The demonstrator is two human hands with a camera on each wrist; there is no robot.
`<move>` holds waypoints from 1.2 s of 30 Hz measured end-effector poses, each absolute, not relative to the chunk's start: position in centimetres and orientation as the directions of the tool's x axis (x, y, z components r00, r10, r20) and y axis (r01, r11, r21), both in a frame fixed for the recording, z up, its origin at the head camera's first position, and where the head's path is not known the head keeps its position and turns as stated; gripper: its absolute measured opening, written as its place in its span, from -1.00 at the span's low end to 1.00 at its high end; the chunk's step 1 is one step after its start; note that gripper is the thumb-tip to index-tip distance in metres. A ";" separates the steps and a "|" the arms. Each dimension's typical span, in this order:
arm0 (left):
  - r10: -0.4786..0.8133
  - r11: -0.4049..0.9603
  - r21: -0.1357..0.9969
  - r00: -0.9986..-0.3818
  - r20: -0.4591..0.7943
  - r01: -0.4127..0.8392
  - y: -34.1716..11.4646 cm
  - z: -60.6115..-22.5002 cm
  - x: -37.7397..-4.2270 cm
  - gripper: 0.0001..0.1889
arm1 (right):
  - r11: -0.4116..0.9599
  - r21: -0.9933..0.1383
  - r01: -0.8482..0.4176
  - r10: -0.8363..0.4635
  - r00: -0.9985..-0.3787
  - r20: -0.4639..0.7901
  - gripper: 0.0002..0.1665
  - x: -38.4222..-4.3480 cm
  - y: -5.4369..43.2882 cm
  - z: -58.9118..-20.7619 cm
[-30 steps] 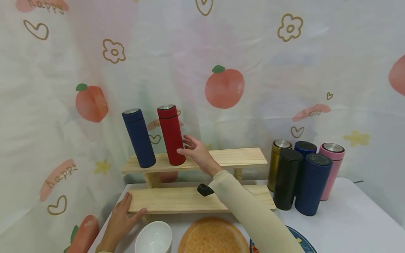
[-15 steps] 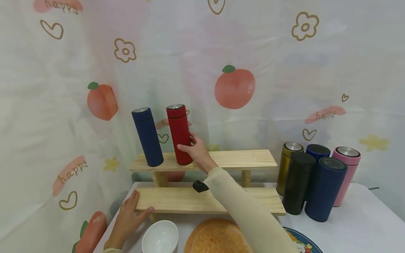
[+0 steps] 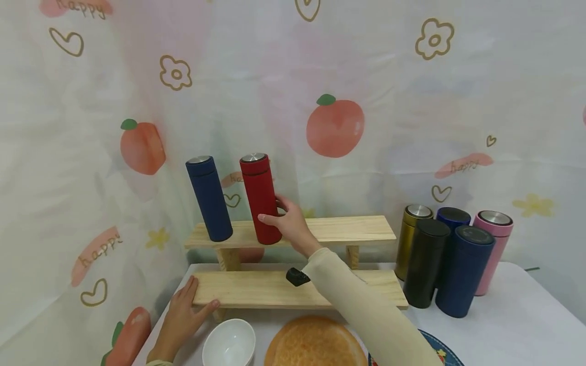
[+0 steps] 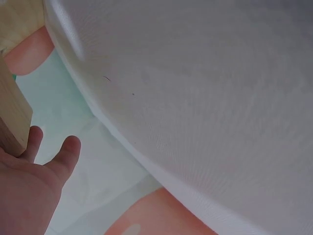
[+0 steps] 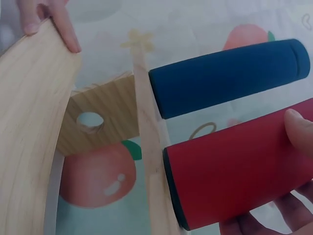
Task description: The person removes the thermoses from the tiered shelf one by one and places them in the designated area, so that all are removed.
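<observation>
A red thermos bottle (image 3: pixel 260 203) with a silver lid top stands on the upper board (image 3: pixel 348 230) of a two-step wooden shelf. My right hand (image 3: pixel 293 223) grips its lower part from the right, thumb in front and fingers behind. In the right wrist view the red bottle's dark base (image 5: pixel 176 196) is close to the upper board's front edge. To its left stands a dark blue thermos bottle (image 3: pixel 209 201), apart from it. My left hand (image 3: pixel 180 317) rests at the left end of the lower board (image 3: pixel 256 290), its fingers fairly straight along the end and its thumb near the front edge.
Several more thermos bottles cluster right of the shelf: gold (image 3: pixel 409 239), black (image 3: pixel 426 264), dark blue (image 3: pixel 464 274), pink (image 3: pixel 496 249). In front lie a white bowl (image 3: pixel 229 345), a round tan mat (image 3: pixel 316 343) and a blue patterned plate (image 3: pixel 441 351), partly behind my right sleeve.
My right hand has gone from beside the red thermos bottle to gripping it. The bottle has shifted slightly forward and right, away from the blue one. My left hand has stayed on the lower board.
</observation>
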State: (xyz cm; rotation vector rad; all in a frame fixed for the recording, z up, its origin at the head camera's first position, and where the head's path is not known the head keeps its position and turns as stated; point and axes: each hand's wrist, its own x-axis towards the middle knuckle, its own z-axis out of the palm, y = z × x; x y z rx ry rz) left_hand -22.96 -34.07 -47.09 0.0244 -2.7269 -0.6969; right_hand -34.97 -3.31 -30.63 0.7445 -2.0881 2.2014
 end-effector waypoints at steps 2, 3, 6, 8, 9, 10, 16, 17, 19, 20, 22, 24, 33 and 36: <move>-0.096 0.883 0.465 -0.948 0.304 0.059 -34.1 -47.2 -22.9 0.11 | -0.105 -0.937 -0.334 -0.320 -0.881 0.350 -0.23 -34.5 -2.4 -30.8; -0.095 0.884 0.464 -0.947 0.308 0.063 -34.1 -47.2 -22.9 0.11 | -0.108 -0.936 -0.336 -0.324 -0.878 0.353 -0.23 -34.3 -2.0 -30.8; -0.092 0.884 0.462 -0.948 0.305 0.063 -34.2 -47.1 -22.8 0.11 | -0.107 -0.931 -0.348 -0.326 -0.873 0.363 -0.21 -33.6 -0.5 -30.9; -0.092 0.886 0.460 -0.951 0.296 0.058 -34.2 -46.9 -22.9 0.12 | -0.096 -0.928 -0.361 -0.317 -0.873 0.372 -0.20 -33.2 0.5 -31.0; -0.093 0.885 0.462 -0.952 0.293 0.056 -34.2 -46.8 -22.9 0.12 | -0.089 -0.927 -0.366 -0.313 -0.873 0.374 -0.19 -33.0 1.0 -31.0; -0.094 0.886 0.460 -0.955 0.282 0.049 -34.2 -46.7 -22.9 0.12 | -0.080 -0.927 -0.368 -0.309 -0.875 0.374 -0.19 -32.8 1.4 -31.0; -0.083 0.886 0.460 -0.957 0.278 0.057 -34.1 -46.7 -23.0 0.12 | -0.082 -0.934 -0.349 -0.283 -0.890 0.358 -0.16 -31.5 4.1 -31.1; -0.078 0.887 0.457 -0.955 0.287 0.064 -34.1 -46.7 -23.0 0.12 | -0.085 -0.934 -0.348 -0.278 -0.892 0.357 -0.16 -31.3 4.5 -31.1; -0.070 0.890 0.449 -0.950 0.306 0.079 -34.0 -46.9 -23.0 0.11 | -0.088 -0.933 -0.348 -0.270 -0.894 0.359 -0.17 -31.0 5.3 -31.1; -0.067 0.891 0.446 -0.947 0.313 0.084 -34.0 -47.0 -23.1 0.10 | -0.090 -0.933 -0.348 -0.267 -0.894 0.359 -0.17 -30.8 5.7 -31.1; -0.064 0.896 0.435 -0.944 0.322 0.088 -34.0 -47.2 -23.1 0.09 | -0.091 -0.934 -0.345 -0.258 -0.898 0.357 -0.17 -30.5 6.5 -31.2; -0.062 0.898 0.430 -0.941 0.333 0.093 -33.9 -47.2 -23.1 0.08 | -0.094 -0.933 -0.347 -0.254 -0.898 0.359 -0.18 -30.1 7.2 -31.3; -0.047 0.902 0.418 -0.935 0.351 0.111 -33.9 -47.1 -23.0 0.07 | -0.039 -0.924 -0.380 -0.217 -0.900 0.379 -0.19 -28.7 10.5 -32.0; -0.039 0.902 0.415 -0.934 0.355 0.120 -34.0 -47.1 -23.0 0.07 | -0.020 -0.926 -0.376 -0.203 -0.906 0.372 -0.20 -28.2 11.4 -32.3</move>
